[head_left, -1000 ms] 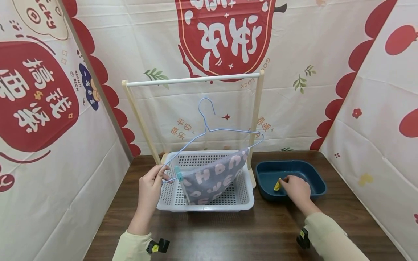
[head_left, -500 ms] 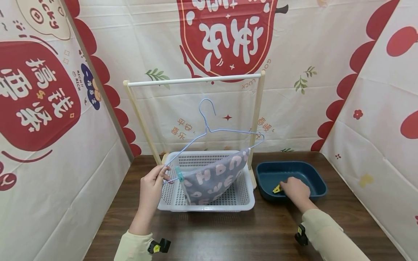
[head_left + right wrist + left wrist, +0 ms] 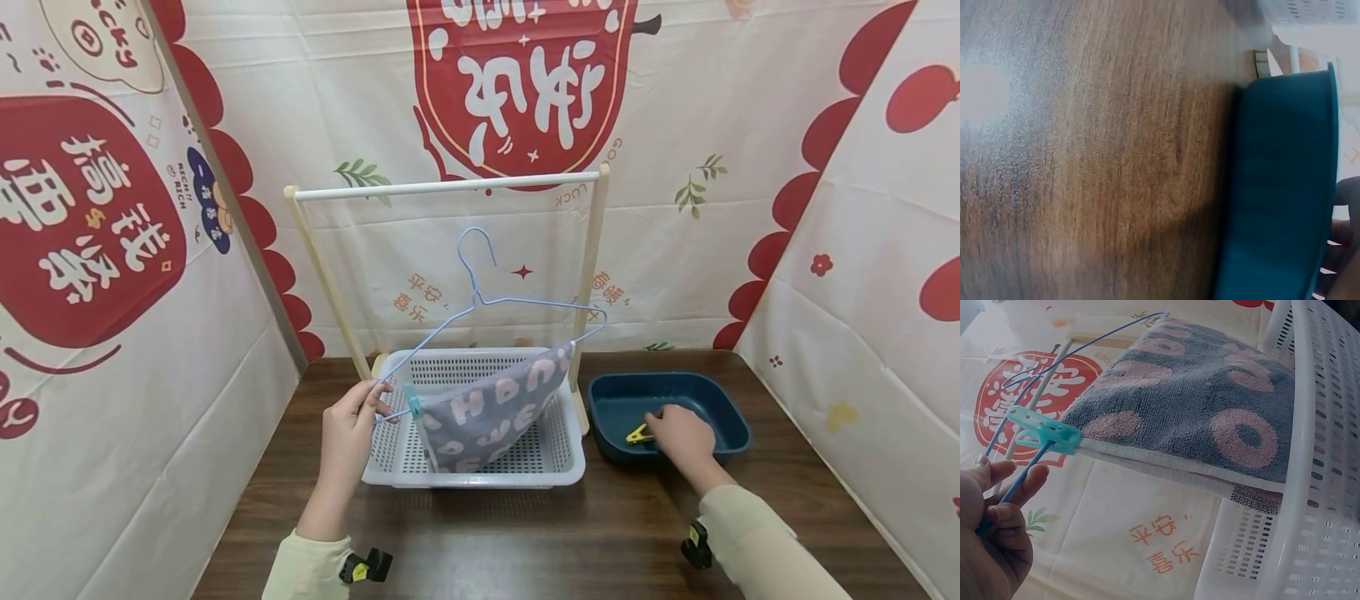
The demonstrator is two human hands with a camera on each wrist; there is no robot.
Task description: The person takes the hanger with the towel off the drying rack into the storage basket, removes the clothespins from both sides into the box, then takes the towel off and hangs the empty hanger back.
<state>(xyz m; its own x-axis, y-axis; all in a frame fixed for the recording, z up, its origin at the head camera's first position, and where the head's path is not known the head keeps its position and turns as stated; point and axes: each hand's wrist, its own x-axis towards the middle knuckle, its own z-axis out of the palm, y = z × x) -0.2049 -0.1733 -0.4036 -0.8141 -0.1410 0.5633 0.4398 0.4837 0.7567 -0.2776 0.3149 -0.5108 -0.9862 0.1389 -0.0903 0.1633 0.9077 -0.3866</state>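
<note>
- The white basket point(image 3: 472, 480) stands on the brown desk point(image 3: 525, 542).
- At the basket's left side is the left hand point(image 3: 347, 423), its fingers point(image 3: 1034, 486) curled round one end of the blue wire hanger point(image 3: 475, 297).
- The hanger is tilted above the basket, its hook pointing up and touching nothing.
- A grey-blue towel point(image 3: 491, 417) with pink letters hangs from the hanger's lower wire, down into the basket.
- Above the basket's left part, a teal clip point(image 3: 412, 401) grips the towel's corner and the wire, just beside the left hand.
- Right of the basket sits a dark blue tub point(image 3: 663, 385).
- Over that tub, the right hand point(image 3: 681, 437) has its fingers bent, pinching a yellow clip point(image 3: 639, 434); whether the clip touches the tub I cannot tell.
- A drying rack point(image 3: 450, 185) rises behind the basket, its white bar above.
</note>
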